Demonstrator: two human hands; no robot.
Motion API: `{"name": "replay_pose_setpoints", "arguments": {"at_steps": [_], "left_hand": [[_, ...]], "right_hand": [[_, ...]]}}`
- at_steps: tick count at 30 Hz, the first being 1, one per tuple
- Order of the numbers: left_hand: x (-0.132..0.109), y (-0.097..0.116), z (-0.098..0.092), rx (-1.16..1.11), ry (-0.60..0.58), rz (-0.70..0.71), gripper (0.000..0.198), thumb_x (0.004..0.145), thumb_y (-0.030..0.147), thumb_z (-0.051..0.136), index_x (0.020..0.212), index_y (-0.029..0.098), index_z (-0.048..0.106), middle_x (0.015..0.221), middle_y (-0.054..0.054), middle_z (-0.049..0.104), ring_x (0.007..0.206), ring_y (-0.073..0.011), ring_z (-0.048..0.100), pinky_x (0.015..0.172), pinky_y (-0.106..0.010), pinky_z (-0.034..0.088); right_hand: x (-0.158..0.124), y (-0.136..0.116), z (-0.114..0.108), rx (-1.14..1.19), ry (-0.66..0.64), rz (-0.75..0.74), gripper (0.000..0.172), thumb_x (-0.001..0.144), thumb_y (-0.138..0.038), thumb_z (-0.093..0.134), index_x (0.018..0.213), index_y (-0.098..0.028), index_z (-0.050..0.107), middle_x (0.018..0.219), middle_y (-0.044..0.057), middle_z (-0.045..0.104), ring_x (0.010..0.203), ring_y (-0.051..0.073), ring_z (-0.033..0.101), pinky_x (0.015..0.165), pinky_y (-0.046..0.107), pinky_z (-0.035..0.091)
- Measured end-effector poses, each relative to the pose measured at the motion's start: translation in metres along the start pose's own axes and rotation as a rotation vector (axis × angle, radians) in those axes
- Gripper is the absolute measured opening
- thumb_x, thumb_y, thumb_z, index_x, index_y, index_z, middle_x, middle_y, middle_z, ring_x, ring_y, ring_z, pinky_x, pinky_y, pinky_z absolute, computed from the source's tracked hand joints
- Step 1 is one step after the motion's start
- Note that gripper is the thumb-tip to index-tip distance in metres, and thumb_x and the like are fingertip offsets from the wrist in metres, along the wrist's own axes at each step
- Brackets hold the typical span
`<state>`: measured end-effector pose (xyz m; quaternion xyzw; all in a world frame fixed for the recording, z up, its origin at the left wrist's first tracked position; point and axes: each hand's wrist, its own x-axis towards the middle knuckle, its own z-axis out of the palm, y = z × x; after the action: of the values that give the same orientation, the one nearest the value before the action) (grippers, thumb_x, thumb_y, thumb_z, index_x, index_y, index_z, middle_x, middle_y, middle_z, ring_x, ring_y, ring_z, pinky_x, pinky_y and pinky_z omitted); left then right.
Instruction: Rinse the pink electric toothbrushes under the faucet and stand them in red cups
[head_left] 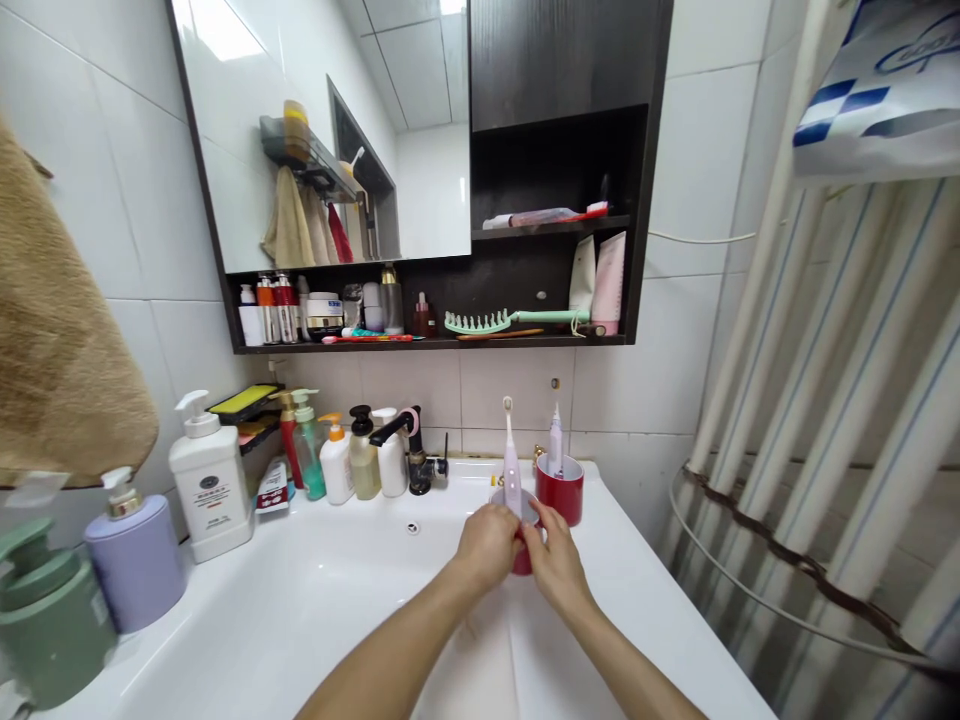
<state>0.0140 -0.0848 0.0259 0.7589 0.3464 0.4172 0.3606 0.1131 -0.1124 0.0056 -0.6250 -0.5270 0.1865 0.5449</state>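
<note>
My left hand (487, 545) and my right hand (553, 562) are closed round a red cup (523, 560) at the right rim of the white sink (300, 610). A pink electric toothbrush (511, 460) stands upright in this cup, its head above my fingers. Just behind it, a second red cup (564, 487) holds another pale toothbrush (555, 440). Most of the held cup is hidden by my fingers.
A black tap (409, 450) and a row of pump bottles (345, 455) line the back of the sink. Larger white (210, 485), lilac (135, 555) and green dispensers (45, 615) stand at left. A mirror cabinet shelf (427, 325) hangs above; a brown towel (60, 340) hangs left, a radiator (840, 420) right.
</note>
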Motion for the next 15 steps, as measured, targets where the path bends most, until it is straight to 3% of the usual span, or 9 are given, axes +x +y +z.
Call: {"name": "replay_pose_setpoints", "arguments": {"at_steps": [7,12,15], "left_hand": [[0.051,-0.007,0.010,0.011,0.072,-0.028,0.026,0.047,0.000,0.049,0.037,0.021,0.038,0.049,0.001,0.043,0.085,-0.0225,0.043,0.084,-0.032,0.021],[0.074,-0.017,0.014,0.023,0.066,-0.039,0.024,0.047,-0.001,0.047,0.038,0.020,0.039,0.055,-0.001,0.046,0.089,-0.0234,0.041,0.084,-0.032,0.019],[0.080,-0.016,0.014,0.036,0.067,-0.028,0.023,0.046,-0.002,0.048,0.041,0.020,0.043,0.060,-0.002,0.048,0.089,-0.0236,0.041,0.084,-0.032,0.020]], "right_hand": [[0.017,0.005,0.000,0.048,-0.018,0.028,0.048,0.069,-0.031,0.032,0.113,-0.013,0.033,0.116,0.009,0.039,0.109,0.018,0.031,0.091,0.032,0.024],[0.036,0.008,0.004,0.072,-0.035,0.055,0.051,0.068,-0.027,0.031,0.115,-0.007,0.031,0.118,0.012,0.036,0.109,0.018,0.031,0.091,0.031,0.024],[0.043,0.007,0.004,0.080,-0.022,0.065,0.048,0.067,-0.027,0.034,0.112,-0.010,0.036,0.116,0.010,0.040,0.108,0.019,0.033,0.090,0.032,0.025]]}}
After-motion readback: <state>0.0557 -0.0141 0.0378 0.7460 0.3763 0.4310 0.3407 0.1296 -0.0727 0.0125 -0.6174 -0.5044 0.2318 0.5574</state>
